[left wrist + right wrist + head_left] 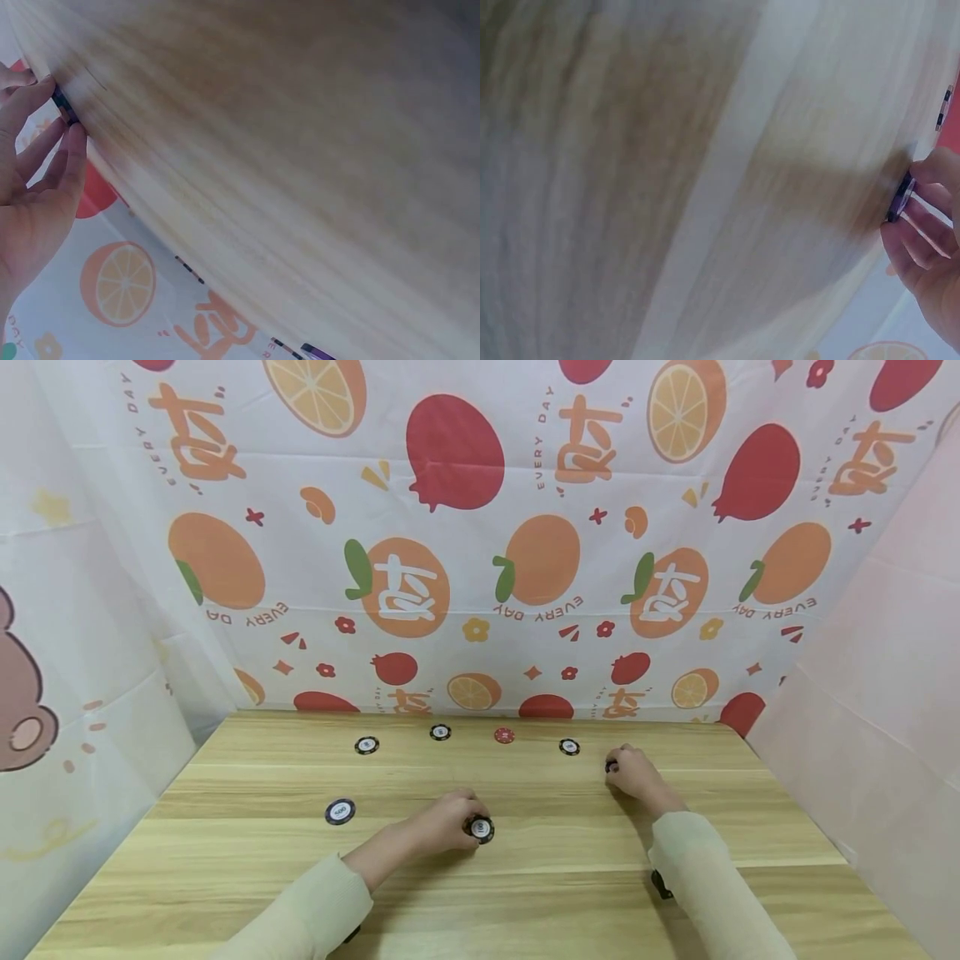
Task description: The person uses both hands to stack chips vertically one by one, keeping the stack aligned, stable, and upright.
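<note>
My left hand [444, 823] pinches a black and white poker chip [482, 829] by its edge near the middle of the table, with the chip's white centre showing in the head view. In the left wrist view this chip [64, 105] sits between thumb and fingertips, at or close to the wood. Farther right and back, my right hand [633, 772] grips a dark poker chip [611, 766], mostly covered by the fingers. The right wrist view shows that chip [901, 196] with purple on it, held between thumb and fingers by the tabletop.
A purple-black 500 chip [341, 812] lies left of my left hand. Along the back lie a black chip [367, 745], a second black chip [440, 732], a red chip [504, 736] and another black chip [569, 747]. Behind the wooden table [225, 860] hangs a fruit-print curtain [480, 568].
</note>
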`<state>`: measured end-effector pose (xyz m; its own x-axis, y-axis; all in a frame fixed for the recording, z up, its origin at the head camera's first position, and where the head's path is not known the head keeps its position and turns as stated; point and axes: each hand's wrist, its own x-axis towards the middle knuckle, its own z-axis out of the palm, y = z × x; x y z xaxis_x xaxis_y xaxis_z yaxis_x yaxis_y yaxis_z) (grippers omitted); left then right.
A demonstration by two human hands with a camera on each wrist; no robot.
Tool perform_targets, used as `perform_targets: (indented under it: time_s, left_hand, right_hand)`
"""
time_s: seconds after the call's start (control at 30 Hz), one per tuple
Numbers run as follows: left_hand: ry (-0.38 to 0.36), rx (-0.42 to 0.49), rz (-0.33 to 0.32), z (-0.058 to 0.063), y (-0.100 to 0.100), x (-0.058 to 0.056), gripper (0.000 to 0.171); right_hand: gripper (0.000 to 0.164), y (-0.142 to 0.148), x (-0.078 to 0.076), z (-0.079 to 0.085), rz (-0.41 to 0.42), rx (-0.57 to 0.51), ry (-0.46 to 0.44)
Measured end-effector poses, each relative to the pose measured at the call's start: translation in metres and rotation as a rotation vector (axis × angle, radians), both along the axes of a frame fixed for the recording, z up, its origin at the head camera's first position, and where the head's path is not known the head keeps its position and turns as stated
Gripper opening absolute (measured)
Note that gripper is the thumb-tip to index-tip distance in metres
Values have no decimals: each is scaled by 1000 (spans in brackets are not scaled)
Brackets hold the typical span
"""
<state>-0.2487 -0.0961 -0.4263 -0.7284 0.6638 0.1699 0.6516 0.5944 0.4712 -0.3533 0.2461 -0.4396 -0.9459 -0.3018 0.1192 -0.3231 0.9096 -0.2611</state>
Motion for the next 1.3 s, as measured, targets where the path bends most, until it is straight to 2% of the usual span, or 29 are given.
perform_targets:
  time_s: [0.2,0.47,0.77,1.07,1.3]
  left_hand:
    - [-3,1,0,0,0,-1,30]
    - [5,1,-14,-2,1,-3,29]
    - [-8,9,-27,-2,-1,-3,29]
    - [12,12,-26,-2,-1,-4,29]
    - [19,9,-31,-4,1,-6,29]
  right_hand:
    - [28,-2,3,1,25,-23,3]
    - [26,-17,9,3,122,-46,69]
    - [25,-41,18,6,215,-43,55]
    - [25,-70,33,11,412,-36,114]
    - [26,-93,46,16,488,-28,95]
